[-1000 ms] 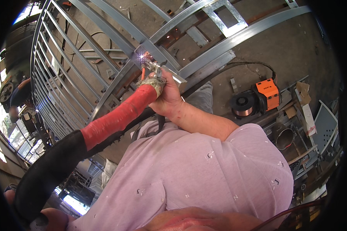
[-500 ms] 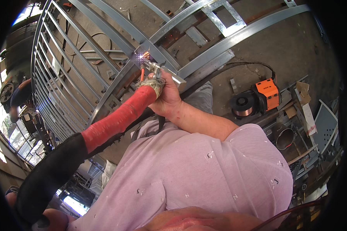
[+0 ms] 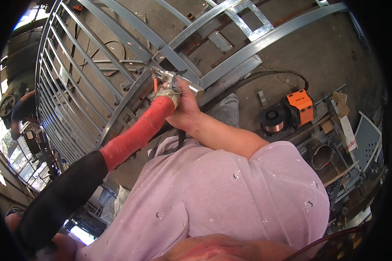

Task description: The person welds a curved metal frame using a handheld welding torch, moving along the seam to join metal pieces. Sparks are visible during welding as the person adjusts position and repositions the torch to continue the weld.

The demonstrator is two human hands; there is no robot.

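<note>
A welding torch was gripped in the closed right hand, the left hand, gloved, being pressed just beside it with its hold not discernible, the nozzle held against the steel gate frame directly ahead, an orange welder well to the right.

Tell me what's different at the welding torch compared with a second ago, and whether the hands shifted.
The bright spark at the tip of the welding torch has gone out; a second ago it glowed against the grey gate frame. The right hand stays wrapped round the torch, and the left hand, in its glove and red sleeve, stays at the same spot, barely shifted. The orange welding machine and wire spool have not moved.
</note>
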